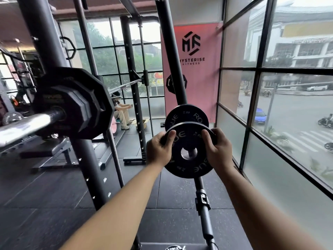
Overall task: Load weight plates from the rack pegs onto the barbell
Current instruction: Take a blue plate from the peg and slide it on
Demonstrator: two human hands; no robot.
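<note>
Open air lay left of the held plate (pixel 187 167); a rack post (pixel 90 168) stood between it and the barbell (pixel 23 128); the window (pixel 288 177) closed the right side.

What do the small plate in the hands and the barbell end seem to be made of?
The small plate looks like metal with a matte black coating: thin hard rim, pale printed letters. The barbell end looks like polished steel: bright, mirror-like shine.

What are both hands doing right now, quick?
The left hand grips the small black plate by its left edge.
The right hand grips its right edge.
</note>
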